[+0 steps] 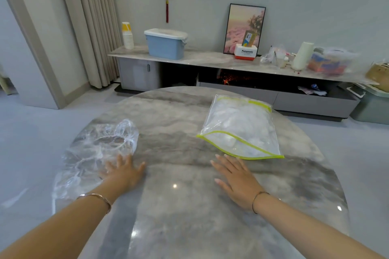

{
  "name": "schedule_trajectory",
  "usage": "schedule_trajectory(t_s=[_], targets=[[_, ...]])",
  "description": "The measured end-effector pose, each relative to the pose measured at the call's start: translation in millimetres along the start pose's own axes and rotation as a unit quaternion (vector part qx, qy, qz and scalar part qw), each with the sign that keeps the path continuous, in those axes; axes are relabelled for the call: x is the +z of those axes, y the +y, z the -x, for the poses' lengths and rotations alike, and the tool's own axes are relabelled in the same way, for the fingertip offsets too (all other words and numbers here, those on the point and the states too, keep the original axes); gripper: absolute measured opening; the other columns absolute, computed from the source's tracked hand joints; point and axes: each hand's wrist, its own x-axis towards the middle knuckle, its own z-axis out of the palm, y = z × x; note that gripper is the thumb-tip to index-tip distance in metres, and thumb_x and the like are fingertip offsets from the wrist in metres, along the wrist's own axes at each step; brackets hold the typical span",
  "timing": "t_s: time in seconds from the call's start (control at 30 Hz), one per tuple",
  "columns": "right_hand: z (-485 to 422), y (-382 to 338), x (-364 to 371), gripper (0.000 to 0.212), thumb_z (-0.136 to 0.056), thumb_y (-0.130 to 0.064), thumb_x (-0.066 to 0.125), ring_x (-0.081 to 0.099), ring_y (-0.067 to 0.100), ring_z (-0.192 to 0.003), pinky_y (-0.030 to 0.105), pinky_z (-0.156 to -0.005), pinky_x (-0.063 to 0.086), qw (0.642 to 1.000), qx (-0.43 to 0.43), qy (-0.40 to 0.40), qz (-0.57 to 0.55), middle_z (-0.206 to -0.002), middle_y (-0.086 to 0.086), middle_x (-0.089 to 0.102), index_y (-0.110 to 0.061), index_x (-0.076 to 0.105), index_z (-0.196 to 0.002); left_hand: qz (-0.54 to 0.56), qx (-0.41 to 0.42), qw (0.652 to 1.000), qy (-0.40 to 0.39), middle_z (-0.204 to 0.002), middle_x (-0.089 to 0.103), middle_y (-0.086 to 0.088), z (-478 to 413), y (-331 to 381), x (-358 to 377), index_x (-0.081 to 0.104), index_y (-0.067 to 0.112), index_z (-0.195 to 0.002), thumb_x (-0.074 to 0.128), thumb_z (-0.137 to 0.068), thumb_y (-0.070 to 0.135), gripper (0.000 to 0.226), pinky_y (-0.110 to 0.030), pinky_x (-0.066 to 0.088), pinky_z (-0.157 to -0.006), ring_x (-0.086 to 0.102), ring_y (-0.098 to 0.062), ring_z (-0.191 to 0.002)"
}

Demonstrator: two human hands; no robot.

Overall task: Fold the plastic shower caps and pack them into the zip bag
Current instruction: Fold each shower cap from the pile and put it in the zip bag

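Broadly, a pale room with grey floor fills the frame, with beige curtains (pixel 92 23) at the upper left and a long low sideboard (pixel 210 63) running across the upper middle against the wall. Below it, a rounded grey marble tabletop (pixel 189 206) takes up the centre and lower half, glossy enough to catch light spots.

On the tabletop's left side lies a loose heap of clear plastic shower caps (pixel 94 153), crumpled and unfolded, its long axis slanting from the lower left edge up toward the middle (part of it hangs past the rim). At right of centre rests the zip bag (pixel 240 126), clear with yellow-green trim, its long axis running up and down the frame with a slight tilt; the near end, toward the lower right, gapes, and pale contents show inside.

The left hand (pixel 124 171) lies flat with fingers spread, fingertips touching the heap's near edge. The right hand (pixel 235 176) lies flat and spread too, just below the zip bag's near corner, gripping nothing.
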Motion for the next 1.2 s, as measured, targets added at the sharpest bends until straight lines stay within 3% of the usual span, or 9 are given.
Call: schedule_trajectory(t_s=[0.17, 0.3, 0.4, 0.53, 0.7, 0.83, 0.9, 1.07, 1.2], targets=[[16, -17, -10, 0.088, -0.076, -0.073, -0.014, -0.003, 0.010, -0.145, 0.024, -0.108, -0.019, 0.998, -0.052, 0.020, -0.031, -0.157, -0.013, 0.004, -0.033, 0.012, -0.149, -0.038, 0.200, 0.979, 0.011, -0.158, 0.010, 0.005, 34, 13, 12, 0.016, 0.030, -0.148, 0.028, -0.092, 0.065, 0.067, -0.047, 0.012, -0.115, 0.006, -0.029, -0.145], [31, -27, -22, 0.069, -0.083, -0.053, 0.014, 0.004, 0.011, -0.145, 0.026, -0.113, -0.009, 0.997, -0.045, 0.040, -0.042, -0.156, -0.011, 0.010, -0.030, 0.018, -0.148, 0.002, 0.390, 0.920, -0.029, -0.130, 0.050, 0.004, 62, 29, 16, 0.052, 0.026, -0.125, 0.021, -0.066, 0.091, 0.093, -0.031, 0.031, -0.106, 0.043, -0.016, -0.124], [39, -28, -21, 0.073, -0.077, -0.042, 0.048, 0.019, 0.016, -0.140, 0.035, -0.112, 0.008, 0.995, -0.071, 0.070, -0.003, -0.154, -0.005, 0.024, -0.027, 0.026, -0.146, -0.037, 0.482, 0.875, -0.004, -0.113, 0.051, 0.008, 76, 33, 23, 0.054, 0.026, -0.108, 0.047, -0.080, 0.063, 0.046, -0.031, 0.035, -0.100, 0.048, -0.012, -0.110], [46, -27, -10, 0.102, -0.064, -0.036, 0.069, 0.010, 0.021, -0.142, 0.041, -0.111, 0.006, 0.991, -0.105, 0.073, 0.041, -0.156, -0.002, 0.014, -0.027, 0.014, -0.149, -0.055, 0.498, 0.864, 0.048, -0.115, 0.046, 0.008, 91, 37, 21, 0.047, 0.026, -0.110, 0.058, -0.082, 0.053, 0.041, -0.024, 0.030, -0.096, 0.044, -0.014, -0.111], [43, -33, -7, 0.121, -0.048, -0.022, 0.078, 0.009, 0.027, -0.142, 0.042, -0.113, -0.002, 0.991, -0.070, 0.087, 0.067, -0.155, 0.002, 0.012, -0.027, 0.014, -0.150, -0.134, 0.445, 0.885, 0.001, -0.157, 0.010, 0.007, 102, 37, 27, 0.011, 0.030, -0.150, 0.036, -0.073, 0.079, 0.095, -0.043, -0.001, -0.118, 0.004, -0.016, -0.145], [38, -36, -1, 0.068, -0.034, -0.021, 0.087, 0.040, 0.029, -0.131, 0.047, -0.110, 0.008, 0.983, -0.108, 0.101, 0.109, -0.138, 0.002, 0.048, -0.031, 0.066, -0.098, -0.158, 0.439, 0.883, -0.049, -0.159, -0.007, 0.007, 105, 46, 44, -0.005, 0.033, -0.150, -0.007, -0.037, 0.098, 0.130, -0.045, -0.013, -0.114, -0.010, -0.019, -0.146], [40, -35, 1, 0.042, -0.031, -0.026, 0.089, 0.061, 0.020, -0.112, 0.045, -0.109, 0.019, 0.985, -0.106, 0.077, 0.110, -0.105, -0.009, 0.068, -0.034, 0.065, -0.064, -0.158, 0.403, 0.900, -0.054, -0.159, -0.008, 0.007, 103, 47, 47, -0.009, 0.033, -0.149, -0.014, -0.024, 0.099, 0.142, -0.050, -0.010, -0.114, -0.008, -0.025, -0.146], [54, -28, 4, 0.016, -0.088, -0.017, 0.056, 0.041, 0.010, -0.131, 0.024, -0.115, 0.008, 0.994, -0.046, 0.015, -0.095, -0.121, -0.006, 0.061, -0.019, 0.065, -0.101, -0.165, 0.324, 0.931, -0.023, -0.159, -0.006, -0.002, 99, 40, 38, -0.010, 0.031, -0.149, -0.001, -0.035, 0.098, 0.133, -0.054, -0.008, -0.113, -0.005, -0.032, -0.145], [70, -38, -1, 0.004, -0.086, -0.021, 0.061, 0.061, 0.009, -0.100, 0.028, -0.095, 0.044, 0.933, 0.025, 0.030, -0.357, -0.099, -0.009, 0.069, -0.018, 0.064, -0.085, -0.076, 0.491, 0.859, 0.126, -0.142, 0.040, -0.004, 105, 47, 38, 0.038, 0.032, -0.142, 0.040, -0.080, 0.066, 0.071, -0.047, 0.023, -0.114, 0.036, -0.028, -0.133]])
